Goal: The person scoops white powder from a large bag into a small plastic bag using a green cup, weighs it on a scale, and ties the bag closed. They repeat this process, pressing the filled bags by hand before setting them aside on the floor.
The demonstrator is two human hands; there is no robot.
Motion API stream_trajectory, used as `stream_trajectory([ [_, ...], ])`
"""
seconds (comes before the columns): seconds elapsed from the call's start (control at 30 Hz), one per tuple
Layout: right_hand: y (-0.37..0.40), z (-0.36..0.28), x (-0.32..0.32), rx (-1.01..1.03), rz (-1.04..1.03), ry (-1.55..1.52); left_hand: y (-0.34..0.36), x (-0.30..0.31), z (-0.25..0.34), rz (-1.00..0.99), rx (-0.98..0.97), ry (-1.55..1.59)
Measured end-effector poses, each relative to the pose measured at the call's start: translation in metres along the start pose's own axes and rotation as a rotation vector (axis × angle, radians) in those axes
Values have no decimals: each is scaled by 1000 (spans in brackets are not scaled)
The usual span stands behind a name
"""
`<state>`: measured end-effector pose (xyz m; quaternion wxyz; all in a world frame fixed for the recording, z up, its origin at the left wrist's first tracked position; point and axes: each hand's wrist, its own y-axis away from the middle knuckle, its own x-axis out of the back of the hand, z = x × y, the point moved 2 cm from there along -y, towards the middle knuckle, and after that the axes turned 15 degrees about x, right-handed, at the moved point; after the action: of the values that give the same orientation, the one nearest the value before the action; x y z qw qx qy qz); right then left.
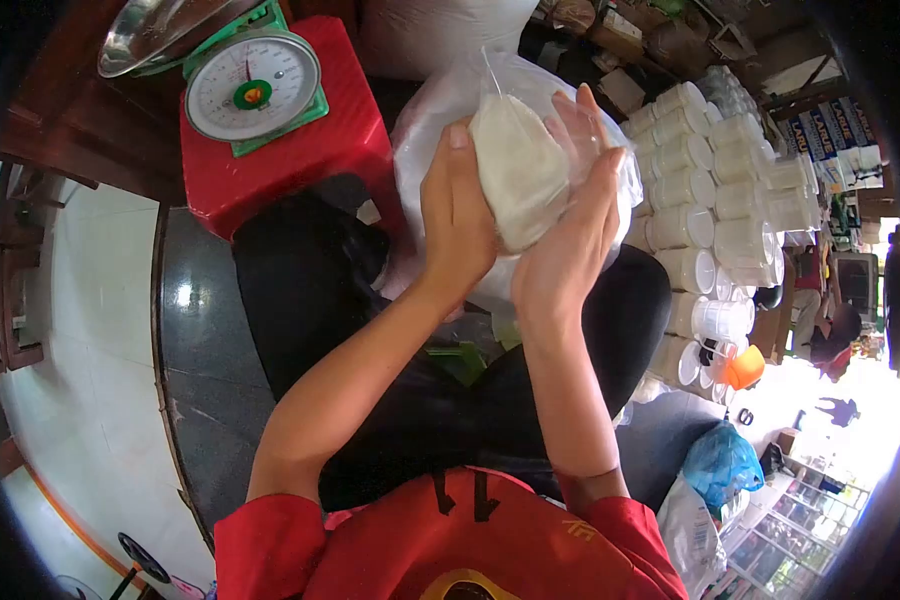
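Observation:
Between my two hands is a clear plastic bag [520,175] with a packed white filling, powdery or finely grained. Its thin top sticks up loose above the filling. My left hand [457,210] is closed around the bag's left side, thumb pointing up along it. On the other side my right hand [570,225] presses its palm and fingers against the bag, partly seen through the plastic. Just behind and below them sits a larger translucent white bag [425,135], its contents not clear.
A dial scale [253,88] with a metal pan [160,30] stands on a red box [345,120] at the left. Stacks of white-filled tubs [680,180] rise at the right, near an orange cup [745,368]. A blue plastic bag [722,462] lies lower right.

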<state>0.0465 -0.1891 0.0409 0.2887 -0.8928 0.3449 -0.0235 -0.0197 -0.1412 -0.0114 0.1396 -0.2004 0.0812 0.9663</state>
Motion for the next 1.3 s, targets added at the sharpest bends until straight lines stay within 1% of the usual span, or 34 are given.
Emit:
stream_trajectory([
  [0.03,-1,5,3,-37,22,0,-2,0,-5,-3,5,-1],
  [0.07,-1,7,3,-39,27,3,-3,0,-9,20,4,-67],
  [0.1,0,10,3,-79,68,4,-4,0,-13,44,2,-133],
  [0.13,1,14,2,-120,110,3,-4,0,-18,40,6,-135],
  [0.2,6,30,6,-154,142,10,-5,2,-30,70,80,-130],
  [0.23,10,40,8,-186,169,13,-6,6,-38,63,85,-136],
  [0.27,13,49,10,-221,196,29,-8,11,-46,102,109,-207],
  [0.33,19,63,12,-264,193,26,-7,13,-51,172,153,-315],
  [0.37,21,71,13,-300,180,22,-7,14,-55,166,152,-326],
  [0.43,24,86,15,-274,198,41,-10,19,-71,265,192,-395],
  [0.47,26,94,17,-331,195,45,-11,20,-80,309,185,-438],
  [0.5,29,102,20,-388,191,48,-16,26,-95,303,186,-445],
  [0.57,29,123,27,-382,220,78,-30,38,-126,290,267,-492],
  [0.6,29,132,31,-451,207,79,-32,35,-127,286,275,-499],
  [0.63,29,141,33,-518,193,78,-35,33,-129,293,361,-546],
  [0.67,28,149,34,-556,209,77,-38,31,-131,299,445,-593],
  [0.7,24,156,35,-561,213,77,-43,30,-135,297,449,-598],
  [0.77,21,172,37,-819,241,93,-50,32,-145,287,565,-664],
  [0.87,20,198,42,-894,303,155,-69,40,-175,312,643,-727],
  [0.9,22,209,46,-902,304,161,-71,39,-177,312,653,-727],
  [0.97,23,227,53,-806,309,133,-76,36,-180,263,615,-830],
  [1.0,25,232,55,-818,308,136,-77,37,-182,267,627,-832],
  [1.07,28,240,60,-763,380,45,-81,36,-187,216,686,-847],
  [1.1,28,247,63,-770,379,49,-84,38,-194,218,694,-847],
  [1.17,31,260,70,-760,322,180,-87,43,-206,181,630,-894],
  [1.2,33,258,68,-767,318,182,-83,41,-200,185,637,-893],
  [1.27,33,244,58,-743,401,36,-72,32,-177,210,605,-918],
  [1.3,31,232,52,-746,398,37,-72,34,-178,213,607,-917],
])
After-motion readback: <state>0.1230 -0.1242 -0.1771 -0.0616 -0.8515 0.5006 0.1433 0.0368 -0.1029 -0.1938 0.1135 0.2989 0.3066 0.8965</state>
